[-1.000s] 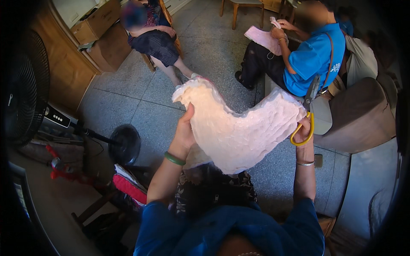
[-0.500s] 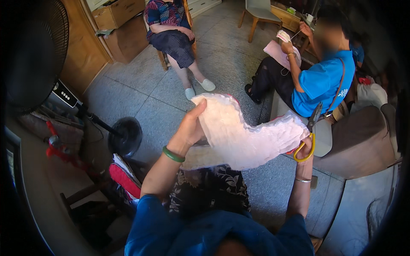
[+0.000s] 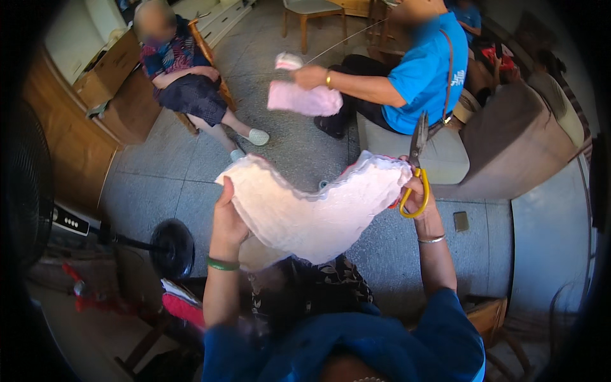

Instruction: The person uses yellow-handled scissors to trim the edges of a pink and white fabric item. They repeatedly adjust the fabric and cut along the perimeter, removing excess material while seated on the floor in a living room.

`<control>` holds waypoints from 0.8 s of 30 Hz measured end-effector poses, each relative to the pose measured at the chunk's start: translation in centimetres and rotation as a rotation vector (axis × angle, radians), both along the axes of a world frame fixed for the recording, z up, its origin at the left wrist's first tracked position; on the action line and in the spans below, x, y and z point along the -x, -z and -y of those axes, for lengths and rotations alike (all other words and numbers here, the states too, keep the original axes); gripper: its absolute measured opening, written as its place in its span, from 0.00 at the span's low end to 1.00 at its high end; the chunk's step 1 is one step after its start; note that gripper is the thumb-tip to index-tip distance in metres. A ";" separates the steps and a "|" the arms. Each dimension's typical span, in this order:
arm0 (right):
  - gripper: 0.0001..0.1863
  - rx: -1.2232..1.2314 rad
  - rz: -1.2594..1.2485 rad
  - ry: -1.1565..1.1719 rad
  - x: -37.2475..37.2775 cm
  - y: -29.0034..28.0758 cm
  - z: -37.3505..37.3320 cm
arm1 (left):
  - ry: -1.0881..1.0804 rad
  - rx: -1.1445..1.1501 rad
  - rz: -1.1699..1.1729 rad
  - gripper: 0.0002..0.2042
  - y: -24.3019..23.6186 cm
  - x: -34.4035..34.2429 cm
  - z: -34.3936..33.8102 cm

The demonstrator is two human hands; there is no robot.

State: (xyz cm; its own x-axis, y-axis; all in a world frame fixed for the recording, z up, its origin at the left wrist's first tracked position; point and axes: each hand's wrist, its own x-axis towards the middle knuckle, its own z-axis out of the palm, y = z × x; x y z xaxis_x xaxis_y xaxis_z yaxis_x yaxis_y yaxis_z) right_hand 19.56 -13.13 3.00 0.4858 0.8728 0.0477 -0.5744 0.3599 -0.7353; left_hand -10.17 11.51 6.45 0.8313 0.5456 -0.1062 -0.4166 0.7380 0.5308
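A pale pink-white padded fabric piece, curved with a dip in its upper edge, is stretched between my two hands above my lap. My left hand, with a green bangle at the wrist, is closed on its left end, thumb on the near face. At the other end, my right hand grips the fabric and also holds scissors with yellow handles, blades pointing up. Red shows along the fabric's back edge near the right hand. A further pale flap hangs below on the left.
A co-worker in a blue shirt sits ahead right, holding pink fabric and a drawn thread. Another person sits ahead left. A fan base stands left; a grey-brown sofa is right, and red-and-white cloth lies beside me.
My view has swung to the right. The fabric's right end has risen, so both ends are nearly level. The co-worker's thread is pulled out long. Both my hands keep their hold.
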 end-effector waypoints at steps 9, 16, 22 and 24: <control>0.28 -0.027 0.093 0.133 0.6 -1.2 -0.7 | -0.034 -0.066 0.045 0.30 0.7 -0.2 -1.3; 0.26 -0.139 0.361 0.036 1.8 -1.4 -1.0 | -0.076 -0.389 0.199 0.23 2.1 3.6 -4.8; 0.26 -0.008 0.417 0.039 2.1 0.1 -3.4 | -0.130 -0.322 0.118 0.16 1.7 7.2 -5.0; 0.26 -0.008 0.268 0.061 3.2 0.0 -4.8 | -0.147 -0.295 0.107 0.17 1.3 7.7 -4.5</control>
